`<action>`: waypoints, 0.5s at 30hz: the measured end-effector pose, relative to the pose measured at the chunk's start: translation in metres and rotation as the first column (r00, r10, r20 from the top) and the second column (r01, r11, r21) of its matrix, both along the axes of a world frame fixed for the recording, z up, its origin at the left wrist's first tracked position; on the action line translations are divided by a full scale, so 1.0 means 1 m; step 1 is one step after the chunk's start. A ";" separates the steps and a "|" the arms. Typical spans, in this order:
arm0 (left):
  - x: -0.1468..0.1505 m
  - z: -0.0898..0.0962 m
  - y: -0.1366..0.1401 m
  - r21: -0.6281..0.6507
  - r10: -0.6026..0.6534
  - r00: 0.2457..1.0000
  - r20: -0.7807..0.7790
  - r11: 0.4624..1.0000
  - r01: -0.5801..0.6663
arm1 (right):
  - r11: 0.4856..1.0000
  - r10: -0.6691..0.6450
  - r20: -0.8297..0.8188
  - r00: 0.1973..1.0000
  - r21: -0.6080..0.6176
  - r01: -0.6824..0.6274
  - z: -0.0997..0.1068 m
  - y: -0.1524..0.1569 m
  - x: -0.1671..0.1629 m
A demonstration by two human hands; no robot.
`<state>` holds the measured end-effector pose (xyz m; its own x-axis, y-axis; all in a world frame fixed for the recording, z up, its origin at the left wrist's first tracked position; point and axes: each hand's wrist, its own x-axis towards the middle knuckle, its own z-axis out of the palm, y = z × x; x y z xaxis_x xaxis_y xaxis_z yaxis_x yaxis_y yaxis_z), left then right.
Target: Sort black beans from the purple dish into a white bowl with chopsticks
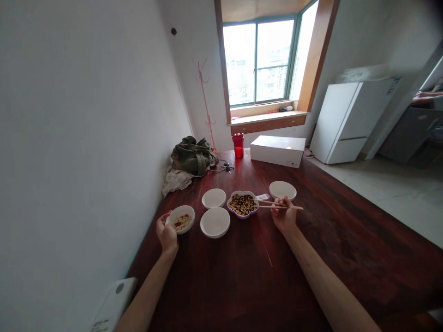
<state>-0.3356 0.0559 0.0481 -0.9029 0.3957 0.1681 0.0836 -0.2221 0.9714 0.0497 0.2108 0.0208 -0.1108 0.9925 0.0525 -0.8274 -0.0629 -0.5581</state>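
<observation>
My left hand point(167, 233) grips the rim of a white bowl point(188, 211) at the left, tilted a little towards me. Pale pieces and some red ones point(182, 223) lie in it, too small to name. A pair of chopsticks point(266, 207) is held in my right hand point(284, 216), tips pointing left. Those tips reach the right edge of a purple-rimmed, flower-shaped dish point(238, 216) filled with mixed black and yellow beans point(242, 204). Two white bowls, a nearer one point(215, 223) and a farther one point(213, 198), stand between the held bowl and the dish. Another white bowl point(283, 190) sits just beyond my right hand.
On the dark red wooden table point(242, 276), a green bag point(192, 157), keys point(227, 167), a red cup point(238, 145) and a white box point(277, 151) stand at the back. A wall point(104, 138) runs along the left. A white fridge point(349, 120) stands beyond, at right.
</observation>
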 end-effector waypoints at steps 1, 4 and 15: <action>0.001 -0.001 0.002 -0.003 -0.001 1.000 -0.010 1.000 0.001 | 1.000 -0.002 0.000 1.000 -0.011 0.002 0.000 0.000 -0.001; 0.000 -0.003 0.010 -0.018 -0.006 0.999 -0.041 1.000 0.005 | 0.999 -0.037 0.016 0.999 -0.028 0.038 0.001 0.000 -0.003; 0.045 0.016 -0.024 -0.034 -0.057 0.847 -0.528 0.998 0.046 | 0.993 -0.121 0.112 0.986 0.001 0.121 -0.003 0.001 -0.009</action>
